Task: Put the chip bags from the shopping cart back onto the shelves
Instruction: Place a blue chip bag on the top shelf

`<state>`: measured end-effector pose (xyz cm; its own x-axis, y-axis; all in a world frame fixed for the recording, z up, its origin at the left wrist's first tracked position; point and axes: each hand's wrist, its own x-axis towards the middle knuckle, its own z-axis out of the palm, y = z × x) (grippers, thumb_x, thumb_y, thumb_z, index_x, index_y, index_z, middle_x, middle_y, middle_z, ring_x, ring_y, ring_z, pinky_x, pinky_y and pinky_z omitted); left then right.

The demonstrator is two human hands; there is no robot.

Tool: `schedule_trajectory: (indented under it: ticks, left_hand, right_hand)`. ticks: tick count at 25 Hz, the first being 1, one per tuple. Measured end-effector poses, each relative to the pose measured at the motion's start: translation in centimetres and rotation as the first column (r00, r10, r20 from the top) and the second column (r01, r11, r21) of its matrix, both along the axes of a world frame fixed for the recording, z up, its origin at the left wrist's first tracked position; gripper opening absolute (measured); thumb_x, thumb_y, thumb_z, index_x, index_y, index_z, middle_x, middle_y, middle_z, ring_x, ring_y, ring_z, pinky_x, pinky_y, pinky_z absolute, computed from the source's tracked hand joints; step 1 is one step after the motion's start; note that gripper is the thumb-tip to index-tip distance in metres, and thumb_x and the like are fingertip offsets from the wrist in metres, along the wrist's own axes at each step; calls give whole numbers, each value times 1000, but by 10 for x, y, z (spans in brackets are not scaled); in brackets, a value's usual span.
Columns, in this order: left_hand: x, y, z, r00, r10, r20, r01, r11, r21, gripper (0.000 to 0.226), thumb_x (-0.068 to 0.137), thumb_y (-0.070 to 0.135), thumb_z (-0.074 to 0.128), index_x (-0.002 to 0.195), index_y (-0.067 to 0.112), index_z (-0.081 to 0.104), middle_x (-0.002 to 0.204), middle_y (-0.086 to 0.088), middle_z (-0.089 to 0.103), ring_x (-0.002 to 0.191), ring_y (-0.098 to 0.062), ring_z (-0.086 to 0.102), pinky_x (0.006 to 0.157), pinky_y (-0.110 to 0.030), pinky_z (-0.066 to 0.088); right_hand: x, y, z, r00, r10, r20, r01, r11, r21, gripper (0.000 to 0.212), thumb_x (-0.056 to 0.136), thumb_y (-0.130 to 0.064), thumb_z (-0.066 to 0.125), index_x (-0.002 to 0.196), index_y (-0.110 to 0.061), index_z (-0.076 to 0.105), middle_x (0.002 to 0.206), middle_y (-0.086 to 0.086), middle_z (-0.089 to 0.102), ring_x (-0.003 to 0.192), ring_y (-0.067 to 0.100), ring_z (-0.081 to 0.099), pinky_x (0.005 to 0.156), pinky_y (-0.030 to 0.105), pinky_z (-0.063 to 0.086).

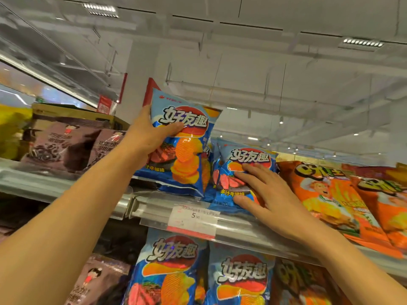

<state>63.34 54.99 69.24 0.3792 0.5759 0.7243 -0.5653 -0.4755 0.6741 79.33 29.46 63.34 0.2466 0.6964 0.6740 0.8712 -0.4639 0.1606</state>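
Chip bag [182,137], blue with ridged orange chips printed on its front, is held upright above the top shelf rail [253,225], its lower edge close over the shelf lip. Left hand [152,133] grips it from the 9 o'clock side: thumb lies across the front panel under the white lettering, the other fingers go behind the bag and cannot be seen. At 3 o'clock of this bag, just beside it, a second blue bag [240,172] stands on the same shelf. Right hand [264,190] rests flat on its front, fingers straight and slightly spread, thumb low near the price tag [193,216] clipped to the rail. Orange snack bags [330,194] lie at 3 o'clock of the right hand. Brown bags [66,146] sit at 9 o'clock on the same level. More blue bags [171,271] fill the shelf below, at 6 o'clock.
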Motion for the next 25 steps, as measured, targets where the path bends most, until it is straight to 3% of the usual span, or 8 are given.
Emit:
schedule_trajectory:
  ticks: [7,13,14,16,18,20,23,25]
  left_hand:
    - [36,5,-30,953,-206,-223,169,970,-173,47,86,24,79,126,13,58,99,-14,76,59,-17,71,43,-27,55]
    - [31,5,-45,951,-142,-275,93,979,-181,55,86,40,77,129,16,53,96,3,71,63,-6,71,50,-18,56]
    - [26,3,-48,957,-104,-273,70,989,-131,61,86,42,76,135,18,49,103,3,69,69,-3,71,56,-17,56]
    - [20,-1,-64,949,199,-244,-159,972,174,79,85,46,75,150,25,35,133,-2,56,113,-12,62,95,-30,55]
    - [18,-17,-86,811,580,-71,-474,724,502,79,88,52,66,155,29,30,153,-3,35,143,-22,31,117,-44,34]
    - [21,-36,-104,728,685,36,-531,529,662,64,94,56,47,152,30,39,159,-1,34,150,-27,23,119,-50,26]
    - [26,-48,-119,731,681,-48,-419,503,756,70,96,63,18,155,31,37,162,8,33,154,-18,19,125,-51,7]
    - [26,-46,-124,710,704,-12,-416,433,799,65,98,63,19,148,33,49,158,13,40,153,-15,23,125,-55,9]
  right_hand:
    - [4,-1,-3,999,16,27,-16,1000,6,75,88,-82,26,153,-45,34,164,-19,27,154,7,17,126,39,19]
    - [-7,-3,8,999,-49,10,49,999,-2,76,79,-89,23,142,-52,46,148,-26,44,140,0,35,123,52,18]
    - [-11,-2,15,999,-47,7,47,999,19,72,80,-89,28,137,-51,52,140,-26,51,134,1,42,120,52,23]
    - [-21,6,32,997,58,-41,-53,991,122,55,88,-76,45,130,-43,61,129,-20,60,124,6,52,110,44,37]
    - [-31,29,52,983,180,-23,-174,970,167,41,95,-53,55,131,-35,61,129,-12,61,121,11,55,99,32,41]
    - [-36,62,72,979,201,44,-204,977,61,37,102,-37,53,137,-27,58,136,-3,59,125,16,53,102,33,41]
    - [-35,120,100,986,160,40,-155,982,-109,37,107,-24,47,142,-19,55,144,7,56,133,25,50,111,40,38]
    - [-27,148,112,993,116,-23,-119,983,-139,38,109,-23,40,144,-17,52,149,10,53,135,28,49,112,39,38]
